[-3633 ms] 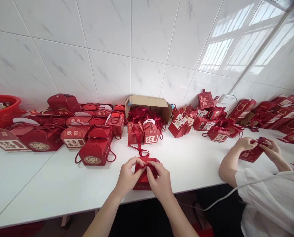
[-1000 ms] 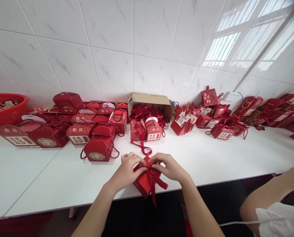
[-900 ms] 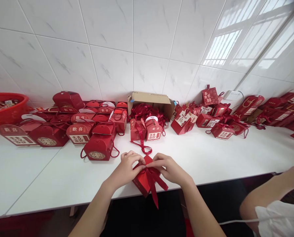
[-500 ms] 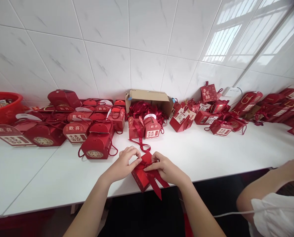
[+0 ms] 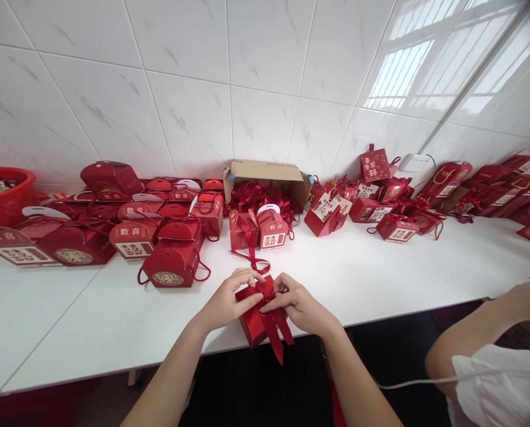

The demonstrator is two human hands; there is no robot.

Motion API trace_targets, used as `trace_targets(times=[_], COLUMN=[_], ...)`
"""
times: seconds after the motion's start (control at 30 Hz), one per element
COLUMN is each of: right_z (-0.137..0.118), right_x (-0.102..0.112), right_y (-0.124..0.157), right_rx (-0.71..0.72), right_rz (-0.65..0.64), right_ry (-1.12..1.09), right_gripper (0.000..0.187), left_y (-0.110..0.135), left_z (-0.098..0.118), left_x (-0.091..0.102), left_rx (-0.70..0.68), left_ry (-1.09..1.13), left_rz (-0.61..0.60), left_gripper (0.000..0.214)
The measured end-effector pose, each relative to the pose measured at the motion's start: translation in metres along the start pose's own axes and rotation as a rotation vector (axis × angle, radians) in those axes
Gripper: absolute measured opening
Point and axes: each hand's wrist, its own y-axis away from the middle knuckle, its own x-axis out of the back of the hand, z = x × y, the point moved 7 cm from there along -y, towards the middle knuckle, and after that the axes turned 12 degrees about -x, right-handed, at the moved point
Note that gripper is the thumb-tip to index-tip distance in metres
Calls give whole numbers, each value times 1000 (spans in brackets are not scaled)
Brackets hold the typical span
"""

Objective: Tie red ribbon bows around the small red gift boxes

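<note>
At the table's front edge sits a small red gift box [image 5: 252, 327] with a satin ribbon [image 5: 274, 341] across its top. My left hand [image 5: 227, 301] is at the box's left side, thumb and index finger closed on part of the ribbon near the knot. From the right, my right hand [image 5: 304, 305] pinches the ribbon, its fingers bent over the knot. Two ribbon tails hang over the front of the box. My fingers partly hide the knot. Just behind lies a loose curl of red ribbon [image 5: 256, 263].
A cardboard carton [image 5: 267, 171] full of red ribbon stands against the tiled wall. Several red gift boxes [image 5: 169, 261] crowd the left; more boxes [image 5: 396, 228] stand right. A red basin [image 5: 6, 201] is at far left. Another person's arm [image 5: 478, 338] rests at right.
My left fingers have moved in closer to the knot, drawing ribbon out on the left of the box. The box has turned slightly, and the ribbon tails have shifted left.
</note>
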Motion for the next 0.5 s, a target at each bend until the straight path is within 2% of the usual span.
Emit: trace_targets(times=[0.1,0.17,0.3,0.4,0.5], right_z=[-1,0,13,19,20], right_x=[1,4,9,9,10], right_y=[1,2,1,0,0], right_rx=[23,17,-83,-116,-118], right_rz=[21,68,179,237,284], right_ry=[-27,-74,-211,-255,-278], right_gripper=[44,33,9,12,15], left_y=[1,2,2,1,2], left_z=[0,2,4,3,-2], left_x=[-6,-9,-8,-8,-9], left_rx=[50,59,64,67,80], left_ry=[2,-24,-71,-33,1], left_rz=[63,69,72,68,120], left_gripper=[15,12,13,9,11])
